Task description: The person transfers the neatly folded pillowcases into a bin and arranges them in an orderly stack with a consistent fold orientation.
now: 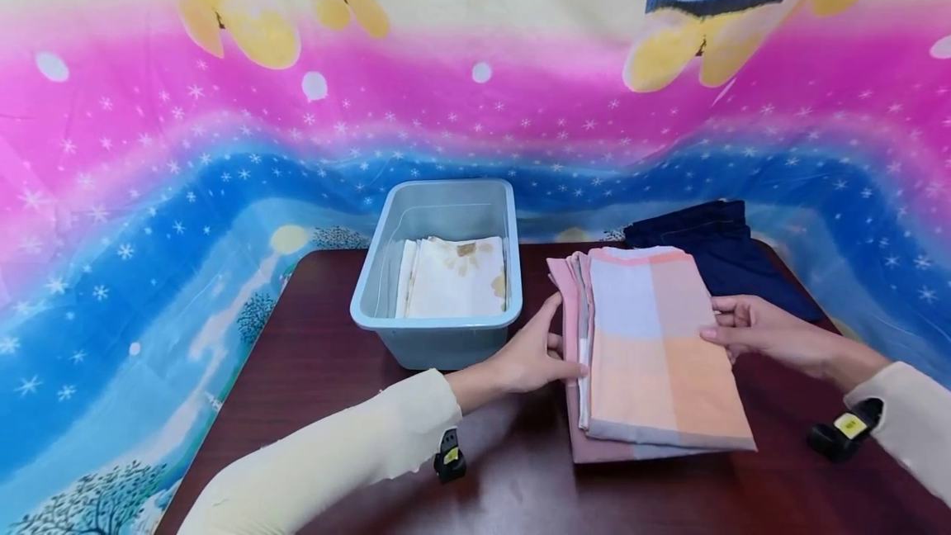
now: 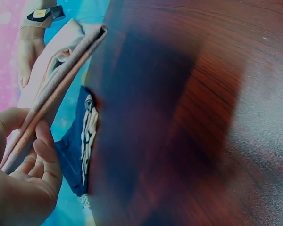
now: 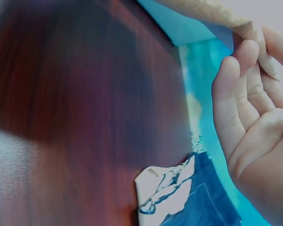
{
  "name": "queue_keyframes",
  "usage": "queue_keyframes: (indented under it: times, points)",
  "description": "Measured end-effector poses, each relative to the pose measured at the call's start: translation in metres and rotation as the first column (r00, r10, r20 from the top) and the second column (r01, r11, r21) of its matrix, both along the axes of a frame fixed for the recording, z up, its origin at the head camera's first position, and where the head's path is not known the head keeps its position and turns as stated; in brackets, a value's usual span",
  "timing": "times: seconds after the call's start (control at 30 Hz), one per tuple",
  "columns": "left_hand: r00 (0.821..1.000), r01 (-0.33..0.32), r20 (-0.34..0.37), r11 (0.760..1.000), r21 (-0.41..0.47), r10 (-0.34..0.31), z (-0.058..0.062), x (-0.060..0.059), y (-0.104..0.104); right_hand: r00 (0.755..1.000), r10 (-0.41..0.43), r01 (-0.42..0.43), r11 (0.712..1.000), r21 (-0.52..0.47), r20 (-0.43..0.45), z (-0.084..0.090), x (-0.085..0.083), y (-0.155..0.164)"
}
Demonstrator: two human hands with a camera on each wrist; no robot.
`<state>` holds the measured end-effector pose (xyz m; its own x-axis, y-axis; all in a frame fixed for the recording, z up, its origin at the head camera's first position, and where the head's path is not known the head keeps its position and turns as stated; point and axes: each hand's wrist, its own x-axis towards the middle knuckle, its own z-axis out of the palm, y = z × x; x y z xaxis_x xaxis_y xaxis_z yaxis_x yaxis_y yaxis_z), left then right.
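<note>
A folded checked cloth (image 1: 654, 337) in pink, orange, white and grey is held above the table, its layers stacked loosely along the left edge. My left hand (image 1: 531, 353) pinches that left edge between thumb and fingers; the left wrist view shows the folded layers (image 2: 52, 89) in its grip. On the opposite side, my right hand (image 1: 773, 337) grips the right edge with the thumb on the front face. In the right wrist view, fingers (image 3: 226, 89) curl around the cloth's edge. The cloth's back is hidden in the head view.
Left of the cloth stands a grey-blue plastic bin (image 1: 438, 345) with a folded white floral cloth (image 1: 453, 279) inside. A folded navy garment (image 1: 743, 258) lies at the table's back right. The dark red-brown table (image 1: 319, 337) meets a printed fabric backdrop (image 1: 475, 106) behind.
</note>
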<state>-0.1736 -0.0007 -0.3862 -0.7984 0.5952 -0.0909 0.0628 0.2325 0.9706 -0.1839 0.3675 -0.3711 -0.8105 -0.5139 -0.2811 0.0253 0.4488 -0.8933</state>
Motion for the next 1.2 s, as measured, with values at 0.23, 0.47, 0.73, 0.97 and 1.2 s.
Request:
queue_keyframes:
  times: [0.23,0.47,0.73,0.97,1.2]
  points:
    - [1.000,-0.005,0.020,1.000,0.004,0.005,0.014,-0.002,-0.007,0.999,0.043,-0.044,0.998,-0.051,-0.021,0.014,-0.002,-0.003]
    - [0.998,-0.016,0.054,1.000,0.003,0.016,0.022,-0.001,-0.010,0.999,0.032,-0.032,0.999,-0.008,-0.035,0.024,-0.003,-0.007]
    - [0.998,0.006,0.059,1.000,0.007,-0.007,0.035,-0.002,-0.014,0.999,0.038,-0.039,0.999,-0.027,-0.035,0.032,-0.003,-0.008]
    - [0.998,0.030,0.048,1.000,-0.001,-0.030,0.045,-0.009,-0.021,0.999,0.043,-0.044,0.998,-0.035,-0.019,0.038,-0.005,-0.016]
    - [0.999,0.041,0.037,0.998,-0.055,-0.039,0.061,-0.013,-0.032,0.999,0.049,-0.049,0.997,-0.051,-0.008,0.045,-0.006,-0.027]
